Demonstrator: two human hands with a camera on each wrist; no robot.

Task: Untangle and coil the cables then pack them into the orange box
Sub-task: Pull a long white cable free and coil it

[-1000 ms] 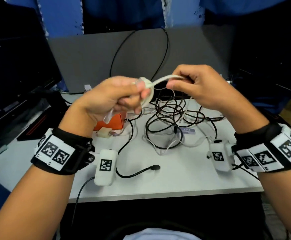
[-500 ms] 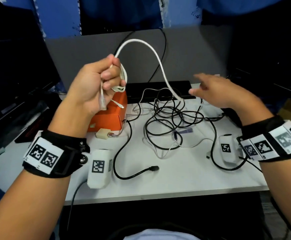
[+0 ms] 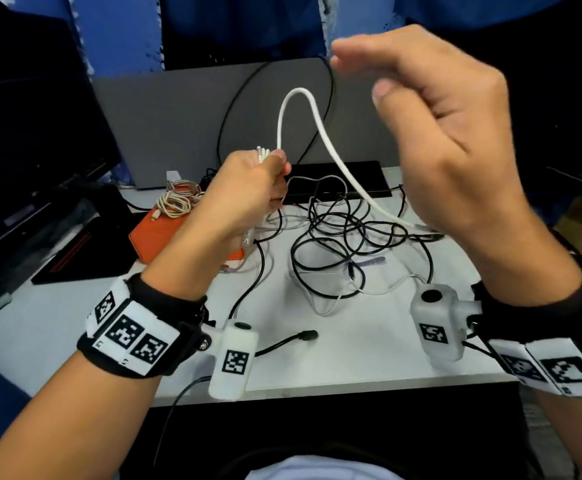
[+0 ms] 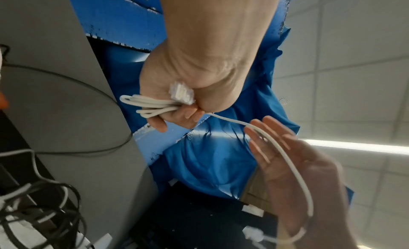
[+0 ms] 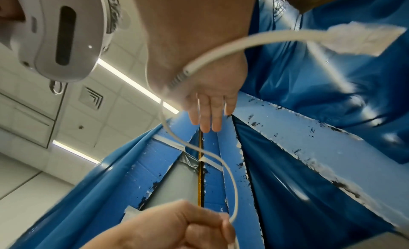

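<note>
Raised high above the counter [image 3: 369, 355] within half a second, the right hand [image 3: 449, 133] now hangs open beside the arch of the white cable [image 3: 320, 129], fingers loose and gripping nothing, where before it reached low toward the tangle. Its free run drapes across that palm in the left wrist view. Meanwhile the left hand [image 3: 248, 192] has dropped slightly and holds the gathered white loops and a clear plug in its fist.

Judging by this, another loop is about to be laid onto the bundle; coiling of this cable is partly done, packing not begun.

Left of the black cable tangle [image 3: 345, 237] sits the orange box [image 3: 165, 237], a coiled beige cable [image 3: 175, 199] resting on it. Behind the tangle lie a black bar-shaped device [image 3: 338, 185] and a grey panel [image 3: 178, 112]; blue sheeting [image 3: 127, 32] hangs beyond.
</note>
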